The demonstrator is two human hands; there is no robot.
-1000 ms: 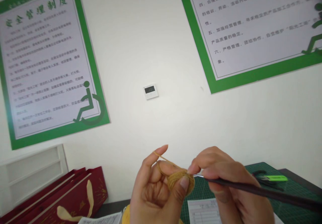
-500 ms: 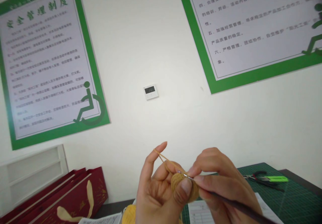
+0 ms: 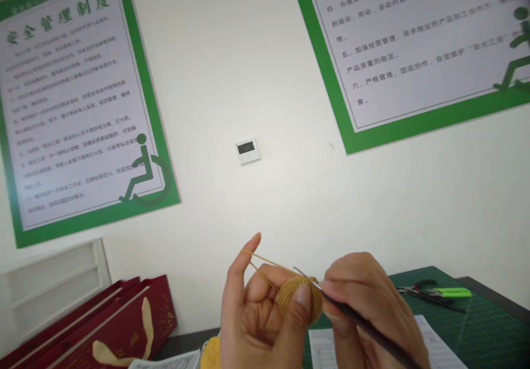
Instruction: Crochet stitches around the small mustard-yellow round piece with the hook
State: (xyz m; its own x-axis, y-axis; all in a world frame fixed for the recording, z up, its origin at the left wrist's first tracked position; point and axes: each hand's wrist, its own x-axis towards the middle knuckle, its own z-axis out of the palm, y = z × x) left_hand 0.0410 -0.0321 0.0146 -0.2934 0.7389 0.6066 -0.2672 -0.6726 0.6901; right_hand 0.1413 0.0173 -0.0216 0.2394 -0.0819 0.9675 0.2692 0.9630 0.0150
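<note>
Scissors (image 3: 433, 296) lie on the cutting mat (image 3: 488, 325), behind a sheet of paper (image 3: 439, 344). A ball of yarn (image 3: 211, 355) sits left of the mat, with gift bags (image 3: 103, 325) farther left. A wall panel (image 3: 247, 151) hangs between two posters (image 3: 78, 104).

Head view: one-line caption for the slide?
Left hand holds a round yellow crochet piece, yarn over the index finger, as the right hand holds a dark-handled crochet hook at its edge.

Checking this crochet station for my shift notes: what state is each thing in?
Left hand: shut around the disc.
Right hand: holding the hook.
Round yellow crocheted disc: held upright, hook at its edge.
Yellow yarn strand: taut over the left forefinger.
Dark-handled metal crochet hook: tilted, tip by the disc.
Green-handled scissors: lying on the mat.
Green cutting mat: flat.
</note>
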